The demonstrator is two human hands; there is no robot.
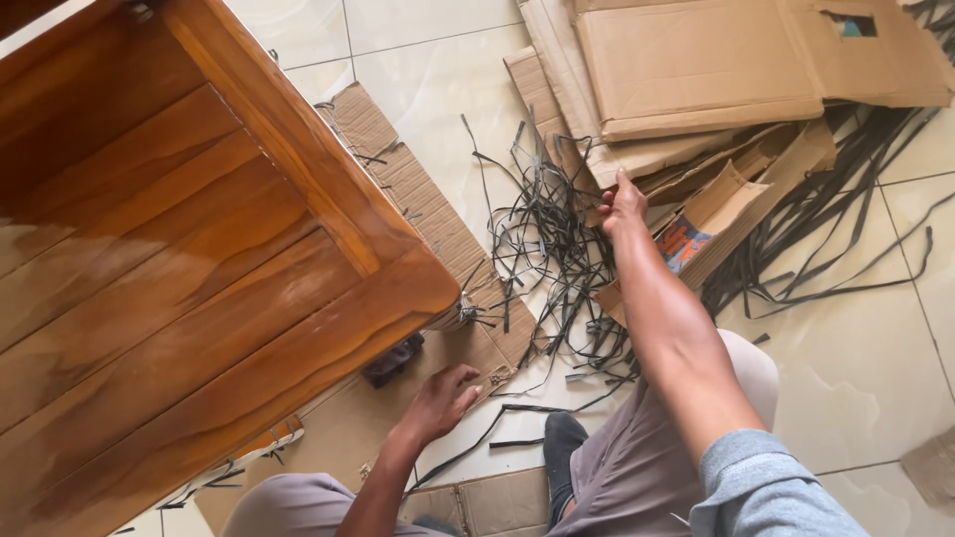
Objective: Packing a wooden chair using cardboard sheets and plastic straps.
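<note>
Big wooden furniture piece [189, 259] fills the left, looks heavy and rigid, corner sitting on a cardboard strip [428, 209] on the tiled floor [856, 378]. Far right: pile of flattened cardboard boxes [696, 70], light, stiff-ish, bends at creases; all collapsed, nothing visibly inside, one small printed carton [686, 244] poking out, contents can't tell. Centre: tangle of black plastic straps [547, 239], more running right under the pile; thin, light, springy, probably slick, edges could bite, likely to snag together, best taken by a single loose end or a bunch. Right hand [623, 207] reaches far into the scene, fingers pinched closed at the edge of the straps and cardboard; exactly which it grips, can't tell. Left hand [443, 398] near, just off the furniture corner, fingers curled on the cardboard, seems to pinch something small, unclear what.
</note>
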